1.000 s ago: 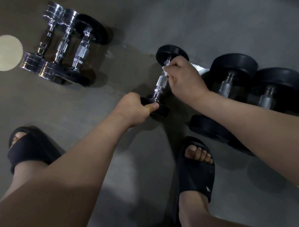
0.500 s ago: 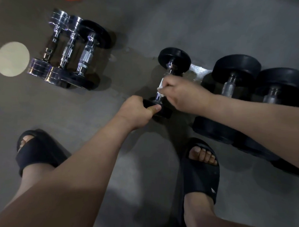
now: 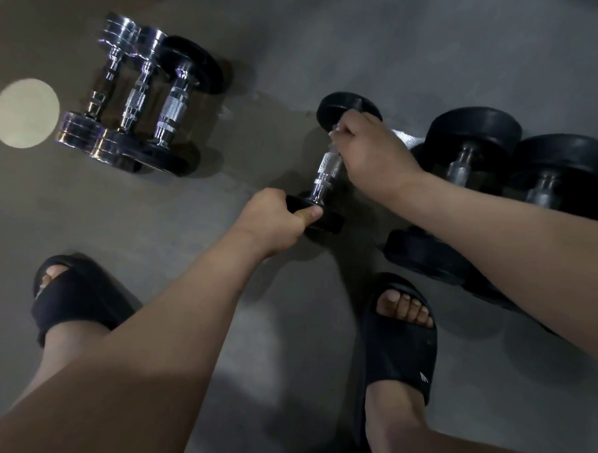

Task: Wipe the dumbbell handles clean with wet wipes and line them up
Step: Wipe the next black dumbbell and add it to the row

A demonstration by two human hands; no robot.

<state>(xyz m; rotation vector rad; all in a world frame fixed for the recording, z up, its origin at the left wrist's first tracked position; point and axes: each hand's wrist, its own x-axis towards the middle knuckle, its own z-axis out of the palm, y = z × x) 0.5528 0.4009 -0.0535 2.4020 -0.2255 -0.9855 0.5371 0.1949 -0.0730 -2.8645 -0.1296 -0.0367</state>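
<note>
Left hand and right hand both hold one small dumbbell, which lies on the grey floor between the large black dumbbells at my right and a touching row of three smaller dumbbells at my left. Left grips the near black plate, thumb across its rim. Right curls round the far end of the chrome handle, pinching a white wet wipe against it.

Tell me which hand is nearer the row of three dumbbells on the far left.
Left. The left hand grips the near plate of the small dumbbell, a short way right of the row of three dumbbells; the right hand, wrapped round its handle, sits farther right.
</note>
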